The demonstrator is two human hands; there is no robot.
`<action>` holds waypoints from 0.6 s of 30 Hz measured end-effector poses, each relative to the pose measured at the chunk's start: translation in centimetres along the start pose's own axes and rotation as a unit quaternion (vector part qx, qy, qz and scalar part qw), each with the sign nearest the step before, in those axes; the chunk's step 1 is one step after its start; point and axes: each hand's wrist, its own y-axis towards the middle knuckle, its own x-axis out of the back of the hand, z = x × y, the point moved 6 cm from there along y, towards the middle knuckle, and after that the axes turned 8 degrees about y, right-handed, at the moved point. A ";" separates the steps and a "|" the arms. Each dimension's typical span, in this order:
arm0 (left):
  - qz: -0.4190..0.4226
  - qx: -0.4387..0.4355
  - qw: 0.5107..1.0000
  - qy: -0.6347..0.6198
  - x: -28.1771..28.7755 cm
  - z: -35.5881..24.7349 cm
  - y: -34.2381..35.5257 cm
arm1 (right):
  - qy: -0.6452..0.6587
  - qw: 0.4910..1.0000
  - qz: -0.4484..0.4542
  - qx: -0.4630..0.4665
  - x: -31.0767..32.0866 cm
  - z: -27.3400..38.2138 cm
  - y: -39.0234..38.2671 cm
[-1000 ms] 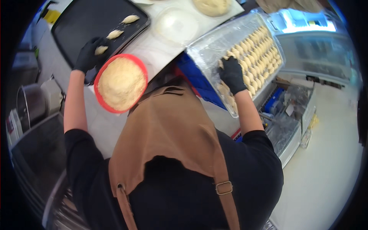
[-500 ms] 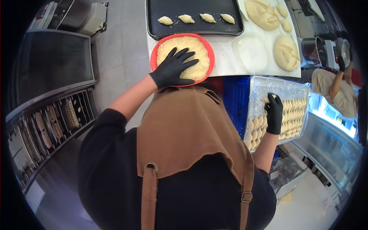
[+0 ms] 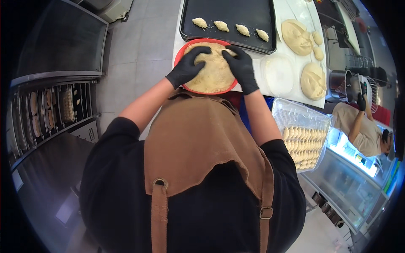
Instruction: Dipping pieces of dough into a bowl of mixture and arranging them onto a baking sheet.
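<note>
Four crumbed pieces seem finished on the far dark tray, many plain pieces remain at right, and left hand and right hand curve fingers over the near red bowl, grasping what I cannot tell.

Bright, fairly even light on white desk; blue-white glare at display case, right; purplish reflection on steel surface, lower left. Fisheye bends edges, rim black, soft.

No lettering, label, number or sign can be read anywhere here
</note>
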 end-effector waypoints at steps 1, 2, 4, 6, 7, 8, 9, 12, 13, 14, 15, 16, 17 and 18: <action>-0.002 0.002 1.000 0.000 0.1 0.0 -0.1 | -0.007 0.998 -0.008 0.059 -1.5 0.0 -0.1; -0.046 0.014 0.999 -0.009 0.6 0.2 -0.2 | -0.015 0.993 -0.017 0.118 -2.7 0.0 -0.4; -0.141 0.041 0.989 -0.026 1.6 0.6 -0.4 | -0.087 0.978 0.034 0.185 -4.8 -0.2 -2.1; -0.196 0.055 0.978 -0.035 2.2 0.8 -0.6 | -0.159 0.950 0.085 0.254 -5.8 0.5 -4.1; -0.192 0.047 0.980 -0.026 2.2 0.5 -0.6 | -0.192 0.937 0.075 0.281 -5.4 1.1 -5.2; -0.189 0.040 0.981 -0.016 2.1 0.2 -0.7 | -0.223 0.923 0.065 0.308 -4.9 1.7 -6.4; -0.182 0.033 0.983 -0.006 2.1 -0.1 -0.8 | -0.254 0.907 0.052 0.333 -4.5 2.3 -7.5; -0.175 0.029 0.984 0.001 2.1 -0.3 -1.0 | -0.281 0.894 0.057 0.345 -5.4 3.2 -7.0; -0.175 0.031 0.984 -0.001 2.0 -0.3 -0.9 | -0.278 0.898 0.074 0.333 -6.1 3.2 -6.1; -0.175 0.034 0.984 -0.002 1.9 -0.3 -0.8 | -0.275 0.902 0.090 0.320 -6.8 3.2 -5.4; -0.173 0.036 0.984 -0.004 1.8 -0.2 -0.8 | -0.271 0.906 0.106 0.307 -7.0 3.0 -5.2; -0.173 0.036 0.984 -0.004 1.8 -0.2 -0.7 | -0.271 0.906 0.106 0.307 -6.9 3.0 -5.2; -0.176 0.042 0.983 -0.013 1.9 0.0 -0.7 | -0.282 0.899 0.101 0.319 -6.8 3.1 -5.4; -0.180 0.049 0.982 -0.021 2.0 0.2 -0.8 | -0.292 0.892 0.096 0.330 -6.6 3.1 -5.7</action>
